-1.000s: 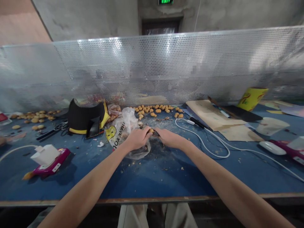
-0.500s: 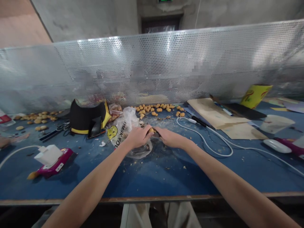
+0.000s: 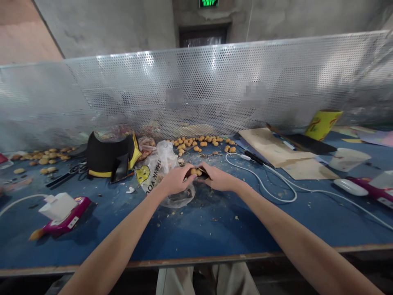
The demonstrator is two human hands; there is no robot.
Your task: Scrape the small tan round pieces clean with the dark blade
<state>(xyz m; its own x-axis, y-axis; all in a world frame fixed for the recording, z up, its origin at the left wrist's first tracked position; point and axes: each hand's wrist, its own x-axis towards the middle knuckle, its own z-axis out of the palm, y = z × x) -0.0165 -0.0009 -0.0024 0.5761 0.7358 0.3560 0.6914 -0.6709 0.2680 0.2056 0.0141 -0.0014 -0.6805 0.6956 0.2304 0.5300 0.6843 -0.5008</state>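
"Lumps, golden-brown and crumbly, sit right between the hands, don't they?"

"Yes, pinched there. The left hand and the right hand both curl closed around them and meet at the fingertips. They stand a little further apart than a moment ago, so more of the lumps shows."

"And that dark strip against them?"

"Hard to make out. It lies by the right hand's fingers and could be a wrapper or a shell; I can't tell. The fingers hide the undersides of the lumps too."

"What's under the hands?"

"A crumpled plastic bag printed THANK YOU, reaching out past the left hand, on a blue bench scattered with crumbs."

"Further out?"

"Beyond the hands, a loose row of the same lumps lies against a perforated metal screen. To the left are a black-and-yellow padded piece and scissors; to the right, a white cable and brown card sheets."
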